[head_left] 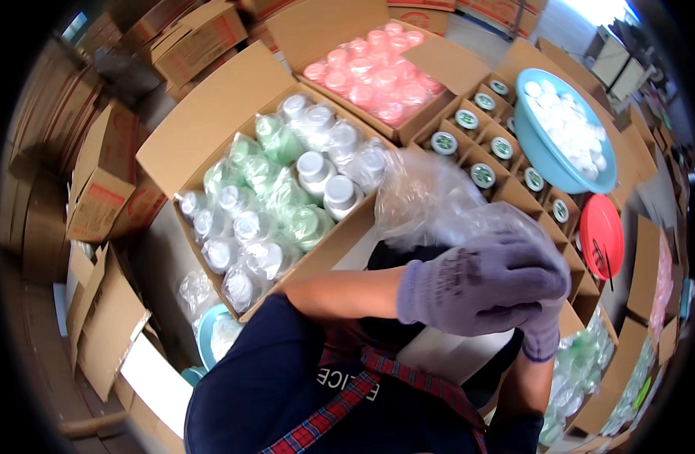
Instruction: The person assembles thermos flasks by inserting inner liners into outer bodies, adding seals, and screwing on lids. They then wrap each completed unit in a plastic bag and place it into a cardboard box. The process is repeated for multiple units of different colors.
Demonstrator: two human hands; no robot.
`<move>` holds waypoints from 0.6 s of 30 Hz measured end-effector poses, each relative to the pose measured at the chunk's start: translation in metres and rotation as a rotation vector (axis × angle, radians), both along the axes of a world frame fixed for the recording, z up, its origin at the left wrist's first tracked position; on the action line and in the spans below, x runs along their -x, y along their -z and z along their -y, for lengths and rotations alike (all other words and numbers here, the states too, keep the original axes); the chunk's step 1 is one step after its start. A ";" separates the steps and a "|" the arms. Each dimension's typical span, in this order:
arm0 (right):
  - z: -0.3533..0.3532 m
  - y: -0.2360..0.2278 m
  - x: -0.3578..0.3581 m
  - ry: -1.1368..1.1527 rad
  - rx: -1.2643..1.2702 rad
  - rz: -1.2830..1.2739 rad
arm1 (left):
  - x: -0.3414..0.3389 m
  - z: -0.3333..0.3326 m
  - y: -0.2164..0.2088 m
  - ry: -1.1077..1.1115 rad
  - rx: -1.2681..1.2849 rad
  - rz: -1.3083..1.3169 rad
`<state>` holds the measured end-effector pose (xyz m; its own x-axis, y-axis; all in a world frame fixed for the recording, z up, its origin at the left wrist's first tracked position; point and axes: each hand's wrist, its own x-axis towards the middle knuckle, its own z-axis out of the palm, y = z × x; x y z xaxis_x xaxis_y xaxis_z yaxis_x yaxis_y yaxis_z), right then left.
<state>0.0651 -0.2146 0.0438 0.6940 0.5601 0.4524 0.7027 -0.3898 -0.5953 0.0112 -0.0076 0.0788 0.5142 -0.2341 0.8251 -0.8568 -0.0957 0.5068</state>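
Crumpled transparent plastic bag point(425, 194): just beyond my knuckles
Lavender-gloved left hand point(480, 281), right hand point(542, 324): together, curled; closure, contents I cannot tell

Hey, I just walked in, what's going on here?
A person's gloved hands are together at some clear plastic; anything between them is hidden. To the left, an open carton holds bottles, many wrapped. To the right are a divided carton and a blue basin of white pieces.
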 end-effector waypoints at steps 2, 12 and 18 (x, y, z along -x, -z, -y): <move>0.003 -0.023 -0.005 0.274 -0.359 -0.169 | 0.007 -0.013 -0.019 -0.144 -0.036 0.124; 0.072 -0.007 -0.128 0.175 -0.972 -0.872 | -0.067 -0.014 0.079 -0.200 -0.027 -0.662; 0.083 0.002 -0.076 0.287 -0.543 0.063 | -0.102 0.047 0.062 -0.221 0.339 -0.599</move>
<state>0.1409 -0.2977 0.0413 0.7459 0.0332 0.6652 0.6545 -0.2218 -0.7228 0.1127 -0.0542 0.0171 0.9067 0.1465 0.3955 -0.4013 0.0112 0.9159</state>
